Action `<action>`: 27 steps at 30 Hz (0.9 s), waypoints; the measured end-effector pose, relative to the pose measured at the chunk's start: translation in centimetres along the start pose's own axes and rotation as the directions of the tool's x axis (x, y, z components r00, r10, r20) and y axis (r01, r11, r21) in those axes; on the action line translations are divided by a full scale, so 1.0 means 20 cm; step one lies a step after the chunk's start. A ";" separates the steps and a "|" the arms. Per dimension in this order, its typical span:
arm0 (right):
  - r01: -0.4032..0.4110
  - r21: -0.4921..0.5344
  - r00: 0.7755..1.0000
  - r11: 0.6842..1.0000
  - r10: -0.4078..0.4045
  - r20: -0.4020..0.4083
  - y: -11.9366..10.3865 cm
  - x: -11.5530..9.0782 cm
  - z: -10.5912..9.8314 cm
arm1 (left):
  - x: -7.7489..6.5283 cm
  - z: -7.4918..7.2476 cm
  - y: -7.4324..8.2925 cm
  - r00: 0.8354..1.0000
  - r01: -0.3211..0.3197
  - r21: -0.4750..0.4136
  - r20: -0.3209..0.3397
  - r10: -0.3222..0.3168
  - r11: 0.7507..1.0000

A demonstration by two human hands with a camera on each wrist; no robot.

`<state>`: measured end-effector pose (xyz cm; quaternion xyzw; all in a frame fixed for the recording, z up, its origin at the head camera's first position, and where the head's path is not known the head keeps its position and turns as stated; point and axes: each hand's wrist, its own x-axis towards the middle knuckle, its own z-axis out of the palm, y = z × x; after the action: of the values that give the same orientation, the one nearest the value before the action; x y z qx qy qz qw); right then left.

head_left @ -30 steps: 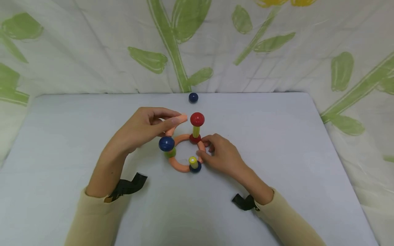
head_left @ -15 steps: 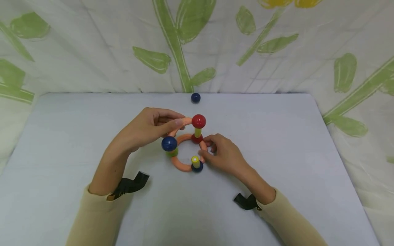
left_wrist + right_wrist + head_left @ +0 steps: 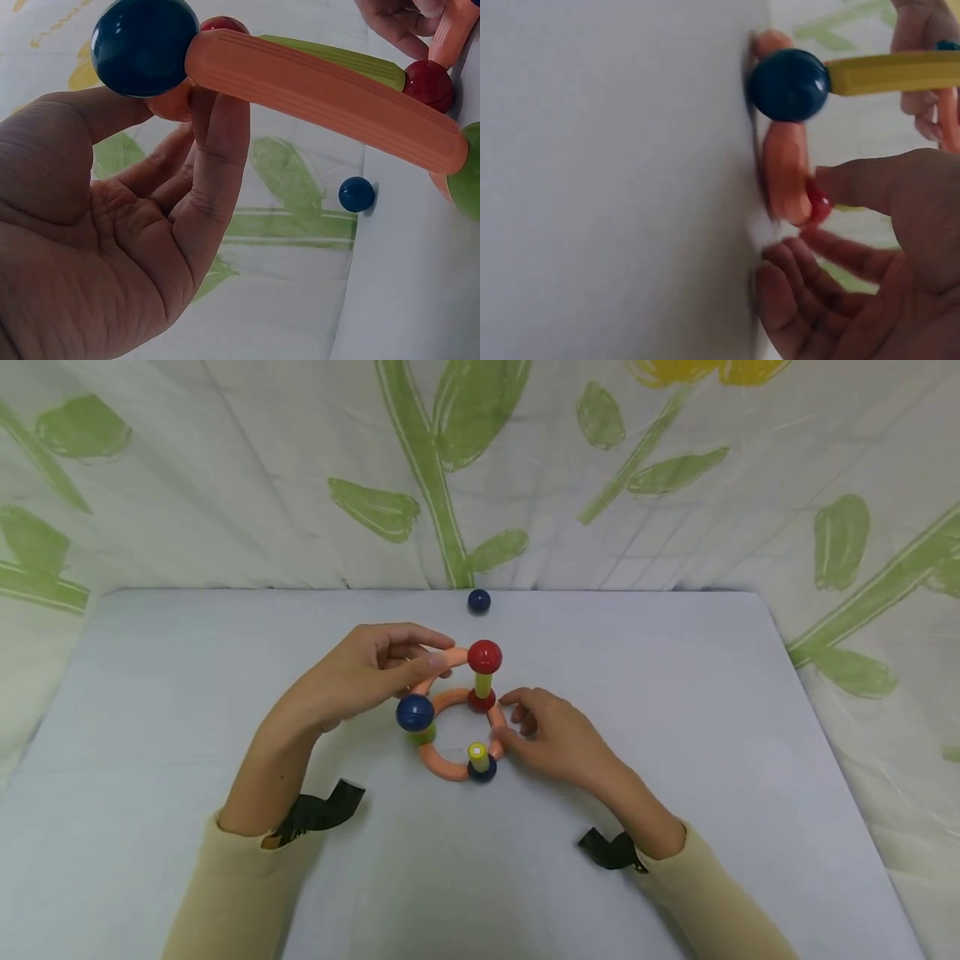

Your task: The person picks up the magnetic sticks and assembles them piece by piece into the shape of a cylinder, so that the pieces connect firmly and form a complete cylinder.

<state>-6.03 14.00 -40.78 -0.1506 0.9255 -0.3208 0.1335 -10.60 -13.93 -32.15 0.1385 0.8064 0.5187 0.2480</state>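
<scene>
Surface [image 3: 675,693]: white.
Frame [image 3: 446,770]: midway between surface's left and right edges; presumably light, stiff, smooth, apt to come apart.
Left hand [image 3: 367,670]: thumb and fingers pinching upper curve [image 3: 457,656]; mid-length likely the soundest hold.
Right hand [image 3: 561,737]: fingers loosely bent at right curve [image 3: 497,718]; whether gripping, cannot tell.
Ball [image 3: 479,601]: blue, loose, just inside far edge; likely rolls.

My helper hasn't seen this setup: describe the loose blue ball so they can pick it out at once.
On the pale table, look to the far edge, just before the leaf-patterned cloth. There, beyond the orange ring, sits a dark blue ball. It is the only ball touching no other piece.
</scene>
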 end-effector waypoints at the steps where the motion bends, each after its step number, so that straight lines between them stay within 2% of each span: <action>1: 0.019 -0.008 1.000 1.000 -0.019 0.013 0.00 -0.01 -0.01 | 0.00 0.00 0.00 1.000 0.000 -0.001 0.002 0.000 1.000; 5: 0.117 -0.036 0.990 0.992 -0.114 0.084 0.00 -0.04 -0.08 | 0.00 0.00 0.00 1.000 -0.004 -0.007 0.004 0.004 1.000; 9: 0.185 -0.021 0.973 0.983 -0.180 0.145 -0.01 -0.07 -0.13 | 0.00 0.00 -0.01 1.000 -0.009 -0.005 0.005 0.009 1.000; 15: 0.285 0.092 0.920 0.954 -0.300 0.252 -0.02 -0.06 -0.10 | 0.01 0.00 -0.01 1.000 -0.016 -0.005 0.006 0.016 1.000; 20: 0.371 0.189 0.891 0.909 -0.406 0.202 -0.02 -0.03 -0.04 | 0.01 0.00 -0.02 1.000 -0.011 -0.003 0.010 0.011 1.000; 24: 0.405 0.234 0.882 0.884 -0.445 0.156 -0.02 -0.02 -0.02 | 0.01 0.00 -0.02 1.000 -0.017 -0.005 0.015 0.017 1.000; 27: 0.407 0.236 0.882 0.882 -0.447 0.147 -0.02 -0.02 -0.02 | 0.02 0.00 -0.02 1.000 -0.020 -0.007 0.019 0.020 1.000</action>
<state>-5.75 14.09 -40.26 -0.3686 0.8146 -0.4166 0.1645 -10.78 -13.90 -32.66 0.1505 0.8009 0.5225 0.2509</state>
